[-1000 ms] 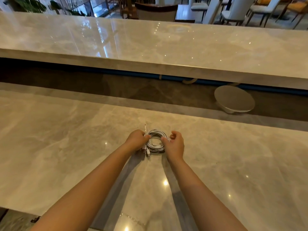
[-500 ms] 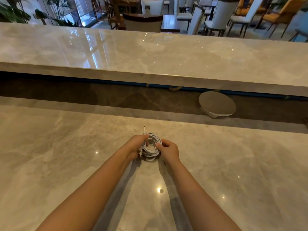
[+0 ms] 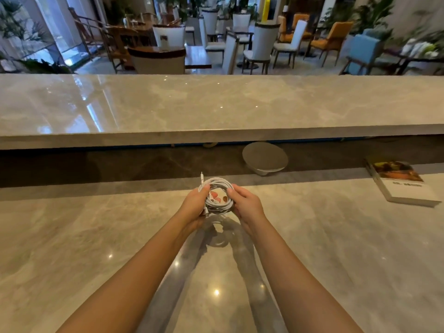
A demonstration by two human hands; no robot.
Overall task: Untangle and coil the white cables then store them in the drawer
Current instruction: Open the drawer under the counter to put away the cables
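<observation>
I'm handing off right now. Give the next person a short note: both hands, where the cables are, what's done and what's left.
Left hand: closed on the left side of the cable coil, fingers through its middle.
Right hand: gripping the coil's right side.
Cables: wound into one round white bundle, held just above the marble counter, its shadow below. One plug end sticks up at the far left of the coil.
Done: untangling and coiling look finished.
Left: tuck in the loose end if needed, then put the coil in the drawer. No drawer is in view, so find it first.
</observation>
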